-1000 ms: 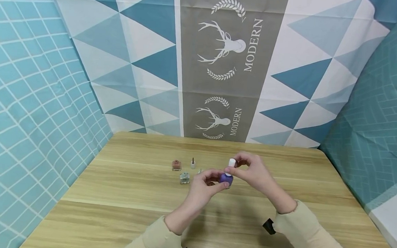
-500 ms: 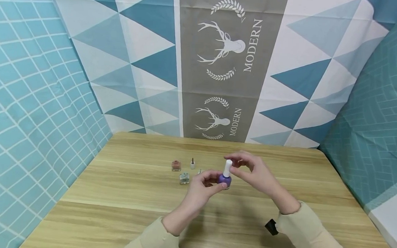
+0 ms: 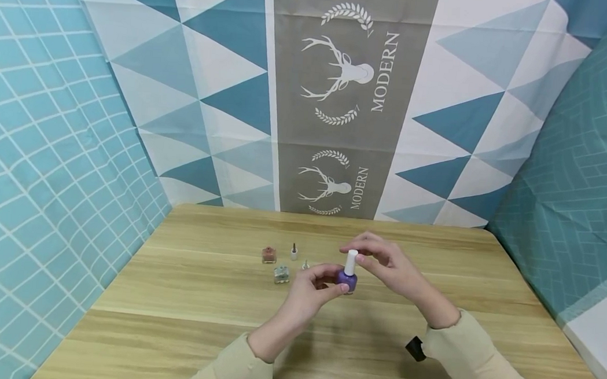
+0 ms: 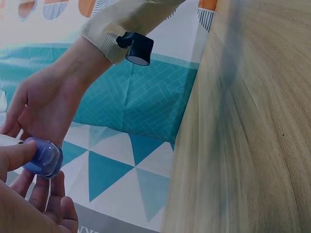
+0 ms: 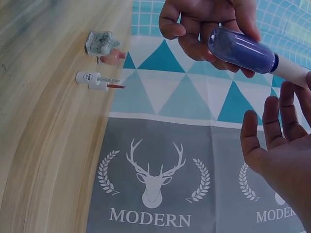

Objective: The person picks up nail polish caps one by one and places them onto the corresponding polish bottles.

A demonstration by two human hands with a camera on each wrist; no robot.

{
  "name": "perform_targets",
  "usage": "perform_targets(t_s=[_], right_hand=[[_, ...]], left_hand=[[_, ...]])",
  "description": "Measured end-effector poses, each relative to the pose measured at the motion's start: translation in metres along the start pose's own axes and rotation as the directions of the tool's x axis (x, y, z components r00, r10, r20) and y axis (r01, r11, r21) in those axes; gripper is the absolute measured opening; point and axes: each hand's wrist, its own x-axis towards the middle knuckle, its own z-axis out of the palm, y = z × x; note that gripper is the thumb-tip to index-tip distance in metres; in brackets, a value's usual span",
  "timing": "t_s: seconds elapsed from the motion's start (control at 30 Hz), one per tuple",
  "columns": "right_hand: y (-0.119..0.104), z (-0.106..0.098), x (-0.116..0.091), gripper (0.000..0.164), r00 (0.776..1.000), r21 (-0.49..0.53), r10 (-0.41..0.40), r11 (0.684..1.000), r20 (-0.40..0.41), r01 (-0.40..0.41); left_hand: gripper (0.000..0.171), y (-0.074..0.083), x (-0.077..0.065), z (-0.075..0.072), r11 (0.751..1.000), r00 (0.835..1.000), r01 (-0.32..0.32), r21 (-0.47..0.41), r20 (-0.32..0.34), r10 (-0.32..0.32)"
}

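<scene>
A purple nail polish bottle (image 3: pixel 347 281) with a tall white cap (image 3: pixel 351 262) is held above the table, cap upward. My left hand (image 3: pixel 304 294) pinches the bottle's body between thumb and fingers. The right hand (image 3: pixel 395 269) has its thumb and fingertips at the cap, as the right wrist view also shows beside the white cap (image 5: pixel 290 71). Its other fingers are spread. To the left stand a reddish-brown nail polish bottle (image 3: pixel 269 255) and a silvery glitter one (image 3: pixel 281 274), both uncapped. Near them two white caps stand with brushes upward, one a brown-tipped brush cap (image 3: pixel 294 252).
The second brush cap (image 3: pixel 306 265) stands just behind my left hand's fingers. Everything is on a wooden table (image 3: pixel 181 304). A patterned cloth (image 3: pixel 333 127) hangs behind the table's back edge, with other cloths at both sides.
The right hand's fingers have shifted around the cap, showing more of it. The bottle dipped slightly toward me in the left hand. The other bottles and caps stay put.
</scene>
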Motion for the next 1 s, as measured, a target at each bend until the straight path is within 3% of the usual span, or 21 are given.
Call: perform_targets(t_s=[0.5,1.0], right_hand=[[0.0021,0.0028,0.0027,0.019,0.998,-0.023,-0.012,1.0,-0.067,0.01],[0.0058,0.006,0.0082,0.017,0.992,-0.006,0.075,0.997,-0.101,-0.075]], left_hand=[[0.028,-0.003,0.0006,-0.0013,1.0,1.0,-0.002,0.019,-0.001,0.002],[0.028,0.0,-0.0006,-0.0012,1.0,1.0,-0.001,0.03,-0.011,0.001]])
